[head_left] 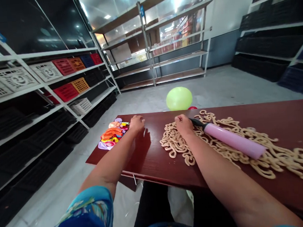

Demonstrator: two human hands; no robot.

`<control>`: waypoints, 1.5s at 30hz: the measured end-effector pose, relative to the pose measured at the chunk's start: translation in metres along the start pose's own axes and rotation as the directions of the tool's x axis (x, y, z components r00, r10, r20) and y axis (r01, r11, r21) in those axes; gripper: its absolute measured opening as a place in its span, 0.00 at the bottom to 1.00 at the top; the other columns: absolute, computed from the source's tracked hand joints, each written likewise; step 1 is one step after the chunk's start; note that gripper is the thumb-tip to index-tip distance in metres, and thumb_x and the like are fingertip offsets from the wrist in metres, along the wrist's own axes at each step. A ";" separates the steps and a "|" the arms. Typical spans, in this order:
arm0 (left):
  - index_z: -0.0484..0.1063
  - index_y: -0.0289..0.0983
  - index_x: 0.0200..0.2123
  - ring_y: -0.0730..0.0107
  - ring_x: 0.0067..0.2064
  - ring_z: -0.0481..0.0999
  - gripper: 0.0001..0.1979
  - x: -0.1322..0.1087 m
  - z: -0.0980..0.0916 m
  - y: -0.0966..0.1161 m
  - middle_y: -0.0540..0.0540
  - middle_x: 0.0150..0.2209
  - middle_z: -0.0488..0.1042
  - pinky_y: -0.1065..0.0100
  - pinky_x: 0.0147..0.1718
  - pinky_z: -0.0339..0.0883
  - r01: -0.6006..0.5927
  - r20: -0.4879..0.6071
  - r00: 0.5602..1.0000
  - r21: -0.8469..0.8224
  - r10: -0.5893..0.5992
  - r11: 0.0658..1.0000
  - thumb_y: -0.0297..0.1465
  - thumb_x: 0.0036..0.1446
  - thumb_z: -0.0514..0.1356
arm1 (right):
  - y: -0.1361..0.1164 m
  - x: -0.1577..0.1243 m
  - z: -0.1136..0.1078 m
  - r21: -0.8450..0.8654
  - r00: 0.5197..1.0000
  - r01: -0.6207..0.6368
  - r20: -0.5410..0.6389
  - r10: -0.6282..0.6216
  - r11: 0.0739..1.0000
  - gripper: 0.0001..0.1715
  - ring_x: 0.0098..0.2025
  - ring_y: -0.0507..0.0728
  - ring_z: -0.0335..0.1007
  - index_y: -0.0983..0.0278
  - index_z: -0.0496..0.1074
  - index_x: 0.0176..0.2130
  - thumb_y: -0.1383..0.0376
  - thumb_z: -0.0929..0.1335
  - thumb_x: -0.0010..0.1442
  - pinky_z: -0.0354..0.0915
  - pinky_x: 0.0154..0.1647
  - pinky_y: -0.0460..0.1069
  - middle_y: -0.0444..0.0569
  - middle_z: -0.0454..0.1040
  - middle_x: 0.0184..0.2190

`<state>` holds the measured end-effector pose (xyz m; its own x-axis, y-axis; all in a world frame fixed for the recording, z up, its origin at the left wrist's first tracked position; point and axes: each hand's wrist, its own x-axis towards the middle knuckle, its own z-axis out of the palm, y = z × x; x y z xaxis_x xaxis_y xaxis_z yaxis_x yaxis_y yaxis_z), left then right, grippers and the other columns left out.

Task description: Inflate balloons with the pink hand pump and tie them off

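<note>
My left hand (136, 123) rests curled on the dark red table (155, 155), right beside a pile of flat, uninflated coloured balloons (112, 134); what it holds, if anything, I cannot make out. My right hand (183, 123) is closed in a fist on top of a heap of beige S-shaped hooks (223, 146), close to the black nozzle end of a pink balloon hand pump (230, 139) lying across the heap. Its fingers are folded under, so their contents are hidden.
An inflated yellow-green balloon (179, 98) sits just beyond the table's far edge, with a bit of something red (192, 107) beside it. Metal shelving with coloured and white baskets (65, 66) lines the left. Dark crates fill shelves at right. More shelving stands at the back.
</note>
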<state>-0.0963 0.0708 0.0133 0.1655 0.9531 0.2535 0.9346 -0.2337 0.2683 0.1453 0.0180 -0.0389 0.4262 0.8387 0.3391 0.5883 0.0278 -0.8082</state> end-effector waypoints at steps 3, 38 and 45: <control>0.75 0.36 0.42 0.62 0.46 0.69 0.16 -0.005 -0.031 -0.043 0.40 0.45 0.71 0.66 0.47 0.60 0.069 -0.033 0.997 0.100 -0.066 0.993 0.31 0.54 0.51 | 0.001 0.000 0.001 -0.031 1.000 0.002 0.017 -0.002 1.000 0.12 0.35 0.56 0.66 0.64 0.70 0.31 0.61 0.61 0.55 0.59 0.39 0.49 0.51 0.73 0.31; 0.76 0.35 0.31 0.73 0.26 0.69 0.13 -0.030 -0.054 0.018 0.47 0.25 0.74 0.72 0.26 0.59 0.073 -0.030 0.992 -0.654 -0.122 0.753 0.38 0.46 0.60 | -0.032 -0.025 -0.007 0.488 0.910 -0.001 0.361 -0.201 0.873 0.18 0.22 0.48 0.64 0.61 0.70 0.42 0.56 0.65 0.53 0.63 0.25 0.46 0.46 0.73 0.33; 0.75 0.32 0.30 0.77 0.22 0.65 0.11 -0.044 0.000 0.080 0.48 0.22 0.71 0.73 0.22 0.57 0.160 0.209 0.978 -0.813 0.024 0.559 0.34 0.43 0.64 | -0.027 -0.019 -0.006 0.485 0.894 0.200 0.266 -0.361 0.852 0.22 0.29 0.49 0.65 0.60 0.69 0.46 0.60 0.68 0.49 0.65 0.34 0.48 0.47 0.70 0.41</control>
<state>-0.0288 0.0104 0.0241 0.2506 0.9662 0.0599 0.2929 -0.1347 0.9466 0.1252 -0.0021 -0.0204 -0.0144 0.8844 0.4666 0.2529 0.4547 -0.8540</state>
